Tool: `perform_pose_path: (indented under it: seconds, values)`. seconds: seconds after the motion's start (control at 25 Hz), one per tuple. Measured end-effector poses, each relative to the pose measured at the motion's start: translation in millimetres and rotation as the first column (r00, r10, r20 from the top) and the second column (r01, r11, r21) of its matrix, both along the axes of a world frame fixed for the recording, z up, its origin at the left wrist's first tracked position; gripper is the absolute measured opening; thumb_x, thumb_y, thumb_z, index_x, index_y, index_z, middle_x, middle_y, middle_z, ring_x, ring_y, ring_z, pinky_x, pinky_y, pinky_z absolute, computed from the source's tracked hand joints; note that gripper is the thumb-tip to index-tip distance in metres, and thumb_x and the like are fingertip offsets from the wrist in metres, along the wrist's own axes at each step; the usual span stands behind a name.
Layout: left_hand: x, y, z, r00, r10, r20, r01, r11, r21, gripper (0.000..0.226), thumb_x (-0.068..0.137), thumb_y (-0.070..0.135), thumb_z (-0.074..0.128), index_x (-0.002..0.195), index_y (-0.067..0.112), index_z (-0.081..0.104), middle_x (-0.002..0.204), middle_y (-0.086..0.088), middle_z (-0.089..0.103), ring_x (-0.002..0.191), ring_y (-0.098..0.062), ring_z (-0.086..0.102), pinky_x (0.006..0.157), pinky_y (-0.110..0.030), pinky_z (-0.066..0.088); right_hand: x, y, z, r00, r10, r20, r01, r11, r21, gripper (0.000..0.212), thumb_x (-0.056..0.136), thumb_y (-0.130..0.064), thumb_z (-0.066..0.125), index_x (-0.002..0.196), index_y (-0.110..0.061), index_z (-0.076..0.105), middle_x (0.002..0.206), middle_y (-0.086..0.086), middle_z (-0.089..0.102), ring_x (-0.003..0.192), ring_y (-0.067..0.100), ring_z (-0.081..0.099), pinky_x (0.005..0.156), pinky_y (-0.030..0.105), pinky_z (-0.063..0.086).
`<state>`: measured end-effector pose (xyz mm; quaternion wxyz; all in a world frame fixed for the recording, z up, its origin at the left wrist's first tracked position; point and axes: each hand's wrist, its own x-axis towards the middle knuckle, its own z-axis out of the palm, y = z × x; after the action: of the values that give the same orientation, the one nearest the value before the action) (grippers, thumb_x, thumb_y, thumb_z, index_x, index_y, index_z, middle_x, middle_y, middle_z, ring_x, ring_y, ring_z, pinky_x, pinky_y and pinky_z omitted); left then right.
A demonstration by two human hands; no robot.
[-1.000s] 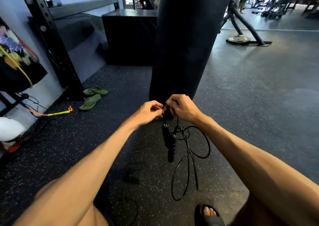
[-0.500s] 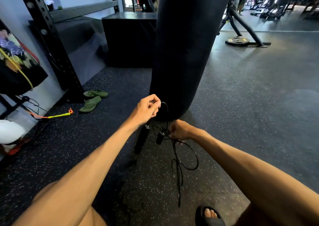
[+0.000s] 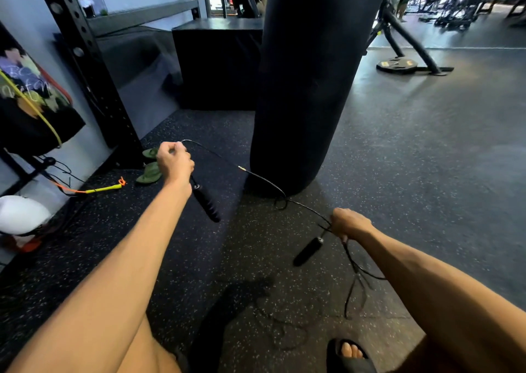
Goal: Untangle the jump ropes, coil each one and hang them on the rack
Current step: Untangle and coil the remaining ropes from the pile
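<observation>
Big black punching bag (image 3: 310, 88) dead centre on the speckled rubber floor (image 3: 427, 173); black box (image 3: 219, 65) just behind it. Green flip-flops (image 3: 149, 170) lie off left; weight plate (image 3: 397, 66) far back right.

L grip (image 3: 174, 160) fisted, high; R grip (image 3: 351, 224) fisted, low; arms apart.

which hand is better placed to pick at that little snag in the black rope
Right, probably. The snag sits on the taut rope nearer the right hand than the left hand, which grips the rope far off above a hanging handle. The left could hold tension.
</observation>
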<state>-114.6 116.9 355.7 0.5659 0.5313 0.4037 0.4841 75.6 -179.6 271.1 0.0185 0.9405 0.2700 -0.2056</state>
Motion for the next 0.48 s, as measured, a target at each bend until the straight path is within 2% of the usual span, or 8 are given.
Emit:
perform_pose_path:
  seconds: [0.08, 0.16, 0.28, 0.36, 0.48]
  values:
    - [-1.2, 5.1, -4.0, 0.999, 0.008, -0.035, -0.008, 1.0, -0.011, 0.026, 0.098, 0.009, 0.041, 0.074, 0.018, 0.04, 0.059, -0.003, 0.04, 0.041, -0.009, 0.033, 0.033, -0.016, 0.025, 5.1, -9.2, -5.1, 0.998, -0.048, 0.046, 0.051, 0.997, -0.06, 0.012, 0.084, -0.001, 0.06, 0.09, -0.009, 0.067, 0.074, 0.001, 0.056, 0.081, 0.024, 0.059, 0.087, 0.042, 0.052]
    - [1.6, 2.4, -9.2, 0.994, -0.048, -0.098, 0.048, 0.999, 0.0, 0.027, 0.097, 0.009, 0.042, 0.072, 0.018, 0.041, 0.058, -0.003, 0.04, 0.043, -0.01, 0.032, 0.034, -0.016, 0.023, 6.8, -10.3, -7.9, 0.996, -0.047, 0.079, 0.053, 0.995, -0.08, 0.011, 0.084, -0.002, 0.062, 0.091, -0.01, 0.066, 0.079, 0.002, 0.059, 0.081, 0.024, 0.059, 0.09, 0.045, 0.054]
    - [5.2, -4.0, -10.3, 0.974, -0.143, -0.175, 0.147, 0.989, 0.01, 0.026, 0.096, 0.011, 0.045, 0.071, 0.017, 0.045, 0.054, -0.001, 0.039, 0.037, -0.007, 0.03, 0.035, -0.015, 0.022, 9.9, -8.0, -7.2, 0.994, -0.064, 0.088, 0.066, 0.998, -0.019, 0.012, 0.08, -0.001, 0.062, 0.088, -0.009, 0.067, 0.1, 0.011, 0.07, 0.09, 0.027, 0.066, 0.087, 0.042, 0.056]
    - [4.9, -8.3, -9.6, 0.959, -0.212, -0.187, 0.217, 0.976, 0.008, 0.027, 0.098, 0.011, 0.046, 0.072, 0.016, 0.048, 0.05, 0.001, 0.039, 0.034, -0.005, 0.029, 0.036, -0.016, 0.022, 11.0, -6.5, -4.7, 0.992, -0.06, 0.112, 0.055, 0.997, 0.047, 0.016, 0.083, -0.002, 0.057, 0.095, -0.005, 0.067, 0.108, 0.015, 0.07, 0.098, 0.03, 0.067, 0.081, 0.036, 0.055]
    - [5.3, -23.3, -9.6, 0.916, -0.353, -0.189, 0.36, 0.933, -0.002, 0.026, 0.1, 0.013, 0.047, 0.074, 0.013, 0.051, 0.047, 0.004, 0.035, 0.037, -0.008, 0.026, 0.039, -0.018, 0.022, 7.5, 7.7, 1.0, 0.993, -0.029, 0.119, 0.013, 0.992, 0.126, 0.022, 0.088, -0.007, 0.054, 0.108, -0.002, 0.062, 0.113, 0.018, 0.067, 0.104, 0.033, 0.066, 0.081, 0.038, 0.053]
